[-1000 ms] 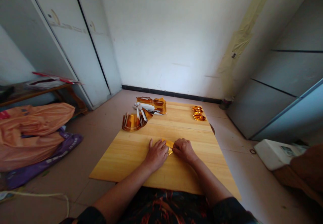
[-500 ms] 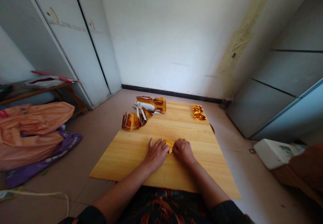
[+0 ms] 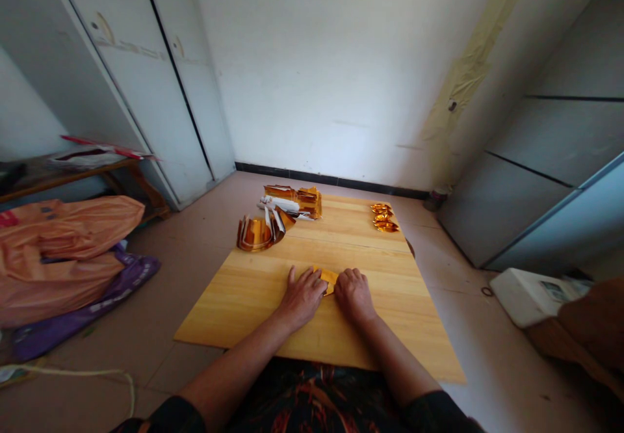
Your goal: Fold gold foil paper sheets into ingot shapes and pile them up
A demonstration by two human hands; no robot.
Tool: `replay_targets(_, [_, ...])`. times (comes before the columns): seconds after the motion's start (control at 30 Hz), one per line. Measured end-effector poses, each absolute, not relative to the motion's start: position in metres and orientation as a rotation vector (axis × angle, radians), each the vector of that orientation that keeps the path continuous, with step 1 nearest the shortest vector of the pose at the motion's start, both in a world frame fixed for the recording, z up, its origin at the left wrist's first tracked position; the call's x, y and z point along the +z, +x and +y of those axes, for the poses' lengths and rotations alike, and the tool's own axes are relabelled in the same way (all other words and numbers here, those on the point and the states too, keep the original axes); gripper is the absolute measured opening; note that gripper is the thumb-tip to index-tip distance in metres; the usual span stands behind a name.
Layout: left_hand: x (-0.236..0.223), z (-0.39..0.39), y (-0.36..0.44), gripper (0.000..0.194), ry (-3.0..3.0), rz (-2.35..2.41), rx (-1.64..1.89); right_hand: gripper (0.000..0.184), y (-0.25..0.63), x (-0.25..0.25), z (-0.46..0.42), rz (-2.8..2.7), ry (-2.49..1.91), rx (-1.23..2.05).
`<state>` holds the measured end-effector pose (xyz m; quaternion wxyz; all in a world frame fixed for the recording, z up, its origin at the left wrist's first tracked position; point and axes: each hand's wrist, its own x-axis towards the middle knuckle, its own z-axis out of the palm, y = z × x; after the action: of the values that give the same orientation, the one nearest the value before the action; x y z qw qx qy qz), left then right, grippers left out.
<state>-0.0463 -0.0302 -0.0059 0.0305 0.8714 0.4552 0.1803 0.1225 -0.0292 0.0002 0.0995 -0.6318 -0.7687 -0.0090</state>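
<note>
Between my hands a small piece of gold foil paper lies on the wooden tabletop, partly covered by fingers. My left hand rests on its left side, thumb and fingers closed on the paper edge. Bent fingers of my right hand pinch its right end against the board. Farther off at the left stand curled gold sheets with white backs. Behind them is a stack of gold foil sheets. Several folded gold foil pieces sit at the far right corner.
A grey cabinet and a bench stand at the left, with orange and purple bags below. On the right are a grey cabinet or fridge and a white box. A white wall lies beyond the table.
My right hand has shifted very slightly, and the gold foil paper between the hands looks flatter. My left hand stays nearly still.
</note>
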Motion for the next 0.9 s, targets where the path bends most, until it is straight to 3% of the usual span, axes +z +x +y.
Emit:
replay_targets(0.5, [-0.013, -0.03, -0.049, 0.027, 2.723, 1.402, 0.565, 0.014, 0.126, -0.004, -0.027, -2.264, -1.847, -0.022])
replay_targets(0.7, [-0.011, -0.03, -0.049, 0.022, 2.722, 1.402, 0.569, 0.008, 0.133, -0.005, -0.028, -2.144, -1.788, 0.149])
replay_targets(0.9, [-0.008, -0.029, -0.049, 0.023, 2.679, 1.39, 0.558, 0.014, 0.141, -0.006, -0.022, -2.092, -1.748, 0.331])
